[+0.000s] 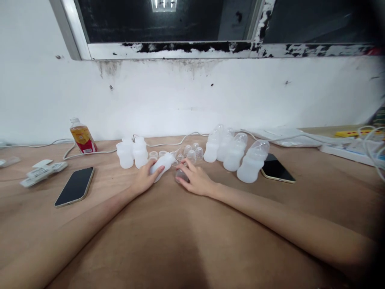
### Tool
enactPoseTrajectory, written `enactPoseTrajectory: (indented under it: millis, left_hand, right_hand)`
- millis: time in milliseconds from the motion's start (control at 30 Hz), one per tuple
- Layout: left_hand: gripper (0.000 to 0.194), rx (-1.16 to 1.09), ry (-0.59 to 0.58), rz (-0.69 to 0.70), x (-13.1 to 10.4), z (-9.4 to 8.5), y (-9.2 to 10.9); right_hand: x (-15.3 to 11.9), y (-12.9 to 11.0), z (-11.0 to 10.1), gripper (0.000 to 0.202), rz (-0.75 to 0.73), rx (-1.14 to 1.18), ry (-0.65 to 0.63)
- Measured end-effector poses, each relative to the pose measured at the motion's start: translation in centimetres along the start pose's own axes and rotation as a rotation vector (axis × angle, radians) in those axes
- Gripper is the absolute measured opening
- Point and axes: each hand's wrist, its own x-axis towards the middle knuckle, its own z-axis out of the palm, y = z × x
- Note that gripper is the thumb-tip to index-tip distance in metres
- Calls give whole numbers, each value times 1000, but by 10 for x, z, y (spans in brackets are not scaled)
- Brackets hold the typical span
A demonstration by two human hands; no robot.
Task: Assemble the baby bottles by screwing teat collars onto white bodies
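Note:
My left hand is wrapped round a frosted white baby bottle, which tilts with its teat end away to the right. Just right of it, my right hand has its fingers closed over a clear dome cap low at the tabletop. Behind the hands lie several more clear caps and a few small rings. Two frosted bottle bodies without caps, one nearer the wall's left side and its neighbour, stand left of my left hand. Several capped baby bottles stand to the right.
A phone lies at the left, beside white boxes. Another phone sits behind the capped bottles. A drink bottle stands by the wall. A white cable runs along the back; plastic bags lie back right.

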Motion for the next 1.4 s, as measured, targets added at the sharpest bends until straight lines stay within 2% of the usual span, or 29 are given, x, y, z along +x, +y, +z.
enactPoseTrajectory:
  millis: [167, 500, 600, 733, 833, 967, 1400]
  left_hand:
    - [37, -4, -13, -1, -2, -2, 2]
    - [36, -12, -4, 8, -1, -1, 2]
    - [36, -4, -15, -5, -1, -2, 4]
    - [36, -2, -17, -25, -1, -2, 3]
    - [37, -3, -21, -27, -1, -2, 2]
    - [38, 1, -26, -47, -1, -2, 2]
    - [39, 32, -21, -19, -1, -1, 2]
  right_hand:
    - [1, 2, 2, 29, 11, 216, -20]
    - [1, 5, 5, 26, 25, 442, 37]
    - [3, 11, 9, 25, 141, 741, 127]
    - [8, 24, 14, 29, 392, 1343, 275]
    - [13, 29, 15, 32, 496, 1583, 388]
    - [14, 28, 14, 32, 527, 1666, 421]
    - [13, 24, 12, 33, 482, 1643, 354]
